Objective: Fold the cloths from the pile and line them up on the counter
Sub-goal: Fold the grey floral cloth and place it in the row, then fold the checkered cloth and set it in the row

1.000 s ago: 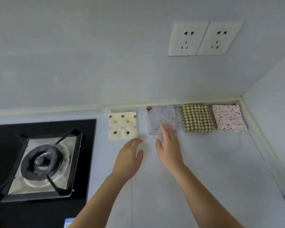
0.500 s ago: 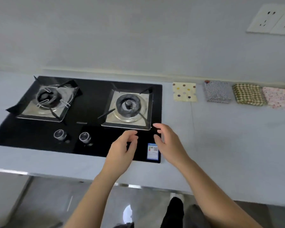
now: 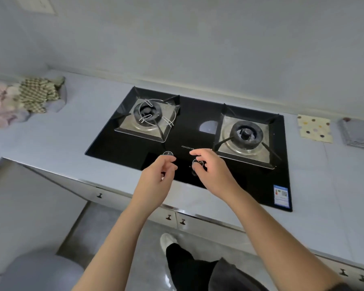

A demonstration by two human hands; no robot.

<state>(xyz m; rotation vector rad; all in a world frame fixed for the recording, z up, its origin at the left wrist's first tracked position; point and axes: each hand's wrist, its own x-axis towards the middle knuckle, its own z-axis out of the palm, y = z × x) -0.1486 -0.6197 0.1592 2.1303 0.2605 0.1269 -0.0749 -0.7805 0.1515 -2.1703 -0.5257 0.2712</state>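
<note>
Pile lies crumpled at the far left of the counter, long axis along the wall; dotted cloth and grey cloth lie flat, squarish, right of the hob; left hand and right hand hover empty, fingers loosely curled.

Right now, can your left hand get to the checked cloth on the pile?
Probably, with a step left: the left hand holds nothing, and only bare counter lies between it and the checked cloth.
</note>
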